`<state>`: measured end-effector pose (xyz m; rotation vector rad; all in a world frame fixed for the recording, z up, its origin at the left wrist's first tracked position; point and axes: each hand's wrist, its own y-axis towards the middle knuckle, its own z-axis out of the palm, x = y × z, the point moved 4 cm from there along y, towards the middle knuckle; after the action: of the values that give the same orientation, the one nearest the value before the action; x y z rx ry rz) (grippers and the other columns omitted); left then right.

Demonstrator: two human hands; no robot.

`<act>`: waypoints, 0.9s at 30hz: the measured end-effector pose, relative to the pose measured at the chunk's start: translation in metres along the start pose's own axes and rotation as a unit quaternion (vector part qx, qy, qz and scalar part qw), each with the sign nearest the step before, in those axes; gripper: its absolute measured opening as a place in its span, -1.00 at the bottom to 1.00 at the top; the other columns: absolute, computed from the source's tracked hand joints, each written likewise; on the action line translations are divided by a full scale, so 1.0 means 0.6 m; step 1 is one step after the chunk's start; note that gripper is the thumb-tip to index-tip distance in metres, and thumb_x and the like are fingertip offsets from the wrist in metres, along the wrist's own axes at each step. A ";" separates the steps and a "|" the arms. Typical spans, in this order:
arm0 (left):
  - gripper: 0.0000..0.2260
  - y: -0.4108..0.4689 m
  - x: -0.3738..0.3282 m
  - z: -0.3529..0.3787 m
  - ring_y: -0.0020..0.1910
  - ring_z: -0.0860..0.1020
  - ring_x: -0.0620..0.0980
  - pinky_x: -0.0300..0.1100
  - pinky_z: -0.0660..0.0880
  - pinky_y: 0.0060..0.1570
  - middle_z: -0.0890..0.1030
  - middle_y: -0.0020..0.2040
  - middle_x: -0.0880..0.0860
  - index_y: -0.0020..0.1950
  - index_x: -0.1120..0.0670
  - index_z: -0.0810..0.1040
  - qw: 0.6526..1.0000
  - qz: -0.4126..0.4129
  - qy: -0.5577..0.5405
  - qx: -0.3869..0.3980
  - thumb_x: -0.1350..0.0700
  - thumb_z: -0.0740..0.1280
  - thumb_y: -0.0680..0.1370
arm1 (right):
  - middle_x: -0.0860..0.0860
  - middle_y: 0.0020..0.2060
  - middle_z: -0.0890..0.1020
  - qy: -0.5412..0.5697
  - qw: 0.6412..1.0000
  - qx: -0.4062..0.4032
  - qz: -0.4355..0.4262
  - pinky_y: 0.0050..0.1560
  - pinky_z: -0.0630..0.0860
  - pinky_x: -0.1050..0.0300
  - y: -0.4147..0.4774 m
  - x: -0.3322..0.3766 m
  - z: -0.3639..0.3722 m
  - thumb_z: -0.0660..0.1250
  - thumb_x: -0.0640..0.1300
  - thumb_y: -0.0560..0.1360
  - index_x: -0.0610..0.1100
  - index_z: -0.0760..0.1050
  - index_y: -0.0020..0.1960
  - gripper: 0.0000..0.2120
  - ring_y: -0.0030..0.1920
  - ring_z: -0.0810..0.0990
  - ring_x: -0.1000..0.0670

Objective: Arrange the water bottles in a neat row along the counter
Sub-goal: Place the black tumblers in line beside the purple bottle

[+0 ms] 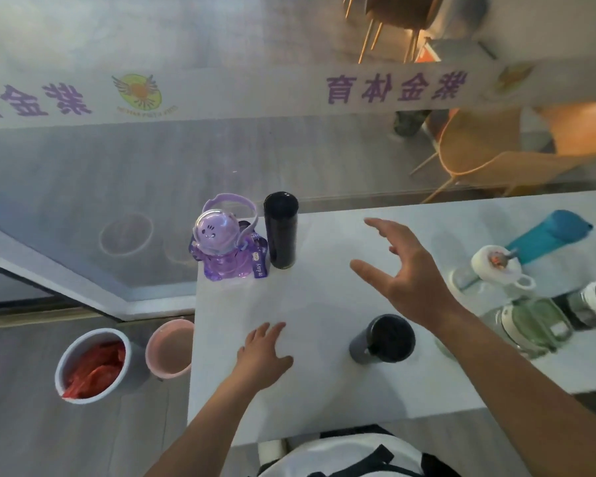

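At the counter's [324,304] far edge, a purple astronaut-shaped bottle [221,246].

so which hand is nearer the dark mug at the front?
Right. The right hand hovers open just behind the dark mug; the left hand lies flat on the counter, farther off to its left.

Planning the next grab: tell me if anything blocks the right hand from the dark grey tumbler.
Nothing visible does. The right hand hovers open above bare counter, and the dark grey tumbler stands alone just below it, nearer the person.
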<state>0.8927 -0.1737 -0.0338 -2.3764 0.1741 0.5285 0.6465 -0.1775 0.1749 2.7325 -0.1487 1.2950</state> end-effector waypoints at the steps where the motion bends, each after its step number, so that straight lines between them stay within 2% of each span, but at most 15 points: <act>1: -0.30 0.005 -0.007 0.003 0.56 0.08 0.07 0.08 0.16 0.49 0.11 0.60 0.02 0.57 -0.14 0.10 1.000 0.012 -0.002 -0.001 -0.09 0.35 0.51 | 0.16 0.39 0.39 -0.003 1.000 0.005 0.018 0.39 0.32 0.12 -0.027 -0.014 -0.006 0.44 0.16 0.42 0.10 0.32 0.45 -0.35 0.38 0.34 0.14; 3: -0.28 0.015 -0.020 0.015 0.57 0.06 0.08 0.08 0.13 0.50 0.08 0.60 0.03 0.58 -0.13 0.06 0.999 0.029 0.011 -0.006 -0.09 0.35 0.51 | 0.22 0.40 0.33 -0.009 0.998 0.022 0.053 0.40 0.24 0.15 -0.079 -0.046 -0.007 0.46 0.21 0.37 0.16 0.26 0.46 -0.26 0.41 0.27 0.18; 7: -0.25 0.021 -0.028 0.038 0.59 -0.03 0.10 0.09 0.05 0.52 -0.03 0.62 0.01 0.59 -0.12 -0.02 0.999 0.023 0.045 -0.013 -0.10 0.33 0.52 | 0.30 0.40 0.27 0.002 0.995 0.030 0.100 0.35 0.23 0.26 -0.166 -0.104 0.026 0.55 0.23 0.27 0.25 0.13 0.48 -0.09 0.40 0.24 0.26; 10: -0.27 0.018 -0.028 0.050 0.59 -0.09 0.10 0.09 0.01 0.52 -0.07 0.62 0.02 0.59 -0.11 -0.01 0.997 0.021 0.080 -0.013 -0.10 0.32 0.53 | 0.19 0.37 0.35 -0.010 0.993 -0.015 0.118 0.31 0.32 0.25 -0.205 -0.137 0.056 0.57 0.12 0.29 0.20 0.15 0.50 -0.09 0.35 0.33 0.19; 13: -0.29 0.013 -0.028 0.057 0.59 -0.14 0.10 0.09 -0.02 0.53 -0.13 0.62 0.01 0.59 -0.13 -0.01 0.994 0.029 0.109 -0.003 -0.09 0.30 0.53 | 0.04 0.32 0.43 -0.028 0.993 -0.071 0.088 0.27 0.45 0.18 -0.213 -0.156 0.075 0.58 -0.03 0.33 0.04 0.25 0.48 -0.18 0.31 0.42 0.08; 16: -0.29 0.011 -0.027 0.051 0.59 -0.14 0.08 0.19 -0.02 0.50 -0.16 0.62 -0.02 0.58 -0.18 -0.04 0.993 0.022 0.120 0.001 -0.09 0.29 0.54 | -0.03 0.23 0.48 -0.023 0.991 -0.108 0.078 0.19 0.46 0.31 -0.207 -0.164 0.085 0.59 -0.08 0.32 0.00 0.32 0.44 -0.22 0.22 0.48 0.05; 21: -0.23 0.020 -0.009 0.026 0.58 -0.20 0.11 0.32 0.09 0.44 -0.26 0.60 -0.03 0.57 -0.24 -0.10 0.992 -0.043 0.115 -0.022 -0.19 0.32 0.52 | 0.02 0.19 0.44 0.039 0.988 -0.118 0.089 0.13 0.57 0.11 -0.158 -0.165 0.077 0.62 -0.12 0.26 0.07 0.35 0.39 -0.22 0.15 0.49 0.11; 27: -0.17 0.029 -0.003 0.024 0.58 -0.24 0.14 0.34 0.11 0.43 -0.28 0.60 0.00 0.57 -0.24 -0.16 0.991 -0.060 0.117 0.000 -0.21 0.34 0.50 | 0.00 0.17 0.44 0.058 0.991 -0.092 0.076 0.14 0.57 0.10 0.004 -0.156 0.061 0.59 -0.13 0.28 0.10 0.34 0.37 -0.25 0.10 0.48 0.13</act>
<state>0.8817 -0.1773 -0.0530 -2.4270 0.1341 0.1921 0.6150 -0.1817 0.0796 2.5272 -0.4492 1.3965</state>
